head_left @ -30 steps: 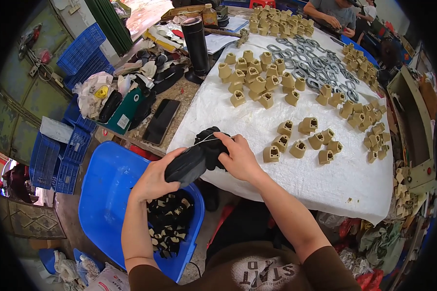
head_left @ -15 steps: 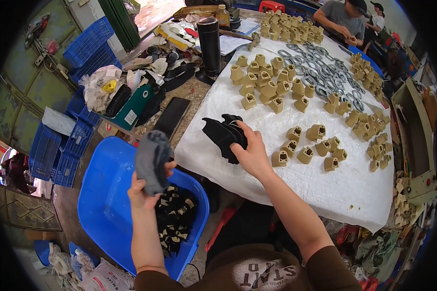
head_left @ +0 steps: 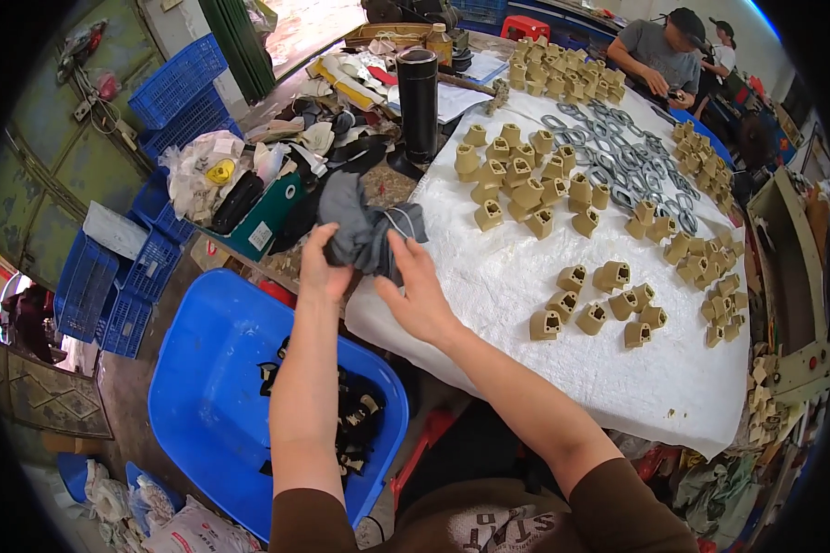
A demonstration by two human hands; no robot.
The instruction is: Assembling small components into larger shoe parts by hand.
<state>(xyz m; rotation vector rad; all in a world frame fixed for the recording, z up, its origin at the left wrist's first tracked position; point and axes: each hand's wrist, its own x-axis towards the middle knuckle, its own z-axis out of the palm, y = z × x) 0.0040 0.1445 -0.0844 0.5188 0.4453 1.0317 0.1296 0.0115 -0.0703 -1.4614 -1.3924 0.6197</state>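
Note:
Up in front of me, over the table's left edge, is a bundle of dark grey curved fabric pieces (head_left: 346,207) with a thin pale loop (head_left: 404,221) around its right part. My left hand (head_left: 323,263) is closed on the bundle's left underside. From the right, my right hand (head_left: 420,290) grips its lower right edge between thumb and fingers; part of the grip is hidden. Below the hands stands a blue tub (head_left: 212,369) with black pieces with beige parts (head_left: 360,419) in it, partly covered by my left forearm.
A white sheet (head_left: 489,341) covers the table, bearing many beige hollow blocks (head_left: 544,323) and grey metal rings (head_left: 632,157). A black cylinder (head_left: 419,106) and a green box (head_left: 267,217) stand left. Blue crates (head_left: 134,295) are stacked farther left. A co-worker (head_left: 659,60) sits at the far right.
Both hands have come together at the table's left edge. The left hand rose with the grey fabric; the right moved left. The separate black bundle it held no longer shows apart.

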